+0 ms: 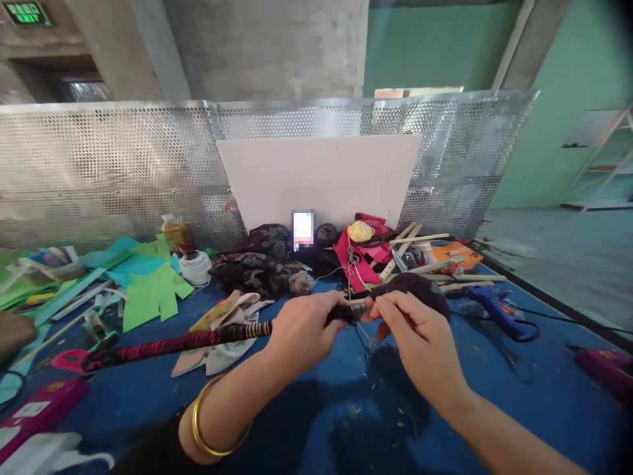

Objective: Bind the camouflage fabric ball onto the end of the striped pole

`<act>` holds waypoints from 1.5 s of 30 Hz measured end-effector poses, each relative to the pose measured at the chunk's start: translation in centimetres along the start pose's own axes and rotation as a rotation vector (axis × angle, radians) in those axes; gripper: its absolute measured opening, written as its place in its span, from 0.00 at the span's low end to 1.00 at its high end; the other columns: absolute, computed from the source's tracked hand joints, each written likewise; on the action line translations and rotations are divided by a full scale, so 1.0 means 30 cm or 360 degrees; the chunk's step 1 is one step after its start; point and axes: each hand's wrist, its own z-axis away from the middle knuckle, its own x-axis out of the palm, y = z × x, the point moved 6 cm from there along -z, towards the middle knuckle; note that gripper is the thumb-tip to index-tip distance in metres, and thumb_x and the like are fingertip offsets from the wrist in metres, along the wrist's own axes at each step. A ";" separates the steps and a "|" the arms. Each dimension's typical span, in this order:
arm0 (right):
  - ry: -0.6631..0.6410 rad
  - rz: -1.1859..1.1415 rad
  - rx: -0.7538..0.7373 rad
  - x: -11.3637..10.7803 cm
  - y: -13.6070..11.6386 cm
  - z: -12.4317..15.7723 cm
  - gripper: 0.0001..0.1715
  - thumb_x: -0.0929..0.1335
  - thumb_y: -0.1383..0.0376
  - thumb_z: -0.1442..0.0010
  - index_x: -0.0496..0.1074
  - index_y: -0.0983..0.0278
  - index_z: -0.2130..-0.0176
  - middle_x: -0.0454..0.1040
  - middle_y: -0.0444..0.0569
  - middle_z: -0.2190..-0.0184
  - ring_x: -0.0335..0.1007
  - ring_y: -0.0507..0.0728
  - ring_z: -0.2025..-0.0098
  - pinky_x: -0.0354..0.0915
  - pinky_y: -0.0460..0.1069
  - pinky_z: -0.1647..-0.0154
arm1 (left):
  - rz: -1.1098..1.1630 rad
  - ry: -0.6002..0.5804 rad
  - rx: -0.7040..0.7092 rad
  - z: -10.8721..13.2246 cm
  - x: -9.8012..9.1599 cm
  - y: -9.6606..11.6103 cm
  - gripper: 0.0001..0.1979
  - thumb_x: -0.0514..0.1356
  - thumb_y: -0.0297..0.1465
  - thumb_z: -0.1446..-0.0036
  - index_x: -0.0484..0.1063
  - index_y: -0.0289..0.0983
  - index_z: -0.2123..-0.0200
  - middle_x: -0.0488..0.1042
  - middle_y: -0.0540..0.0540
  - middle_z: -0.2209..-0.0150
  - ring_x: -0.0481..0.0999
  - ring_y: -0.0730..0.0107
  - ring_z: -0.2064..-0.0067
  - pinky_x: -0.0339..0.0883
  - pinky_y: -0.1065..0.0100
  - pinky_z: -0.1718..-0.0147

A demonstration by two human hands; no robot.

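Note:
My left hand (304, 330) is closed around a long stick (192, 340) wrapped in dark red, black and cream bands. The stick lies nearly level across the front of me, with a pink loop at its left end. Grey winding covers its right end, just past my left fingers. There my right hand (420, 336) has thumb and fingers pinched on a thin grey thread, mostly hidden by the fingertips. Loose strands hang below. A dark purple bundle (420, 290) sits behind my right hand, and a small ball of yarn (301, 282) lies beyond my left.
Patterned cloth scraps (232, 356) lie under the stick on the blue table (297, 435). Green paper cutouts (153, 293) and a white thread spool (194, 267) are left; a blue glue gun (497, 313) and wooden sticks are right. Another person's hand (14, 336) shows at the left edge.

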 end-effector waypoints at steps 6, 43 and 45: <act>-0.0026 -0.0179 0.0030 0.011 0.010 -0.010 0.14 0.63 0.60 0.37 0.71 0.62 0.71 0.74 0.48 0.71 0.72 0.55 0.68 0.70 0.48 0.66 | -0.0049 0.0024 0.0074 0.005 0.005 0.016 0.12 0.57 0.29 0.45 0.72 0.44 0.57 0.78 0.51 0.60 0.76 0.63 0.59 0.64 0.68 0.65; -0.0071 0.0075 0.0322 -0.001 0.102 -0.062 0.17 0.64 0.56 0.40 0.71 0.64 0.74 0.66 0.43 0.82 0.60 0.51 0.77 0.57 0.45 0.76 | -0.0816 0.0369 0.0892 0.049 0.066 0.110 0.12 0.48 0.28 0.37 0.69 0.38 0.55 0.75 0.47 0.67 0.74 0.65 0.66 0.67 0.65 0.70; -0.0169 -0.0063 0.0414 0.010 0.097 -0.058 0.17 0.64 0.56 0.40 0.71 0.64 0.73 0.63 0.41 0.85 0.59 0.50 0.80 0.56 0.45 0.78 | -0.0814 0.0399 0.0857 0.048 0.046 0.104 0.13 0.49 0.26 0.38 0.69 0.38 0.54 0.76 0.45 0.64 0.75 0.66 0.65 0.68 0.66 0.69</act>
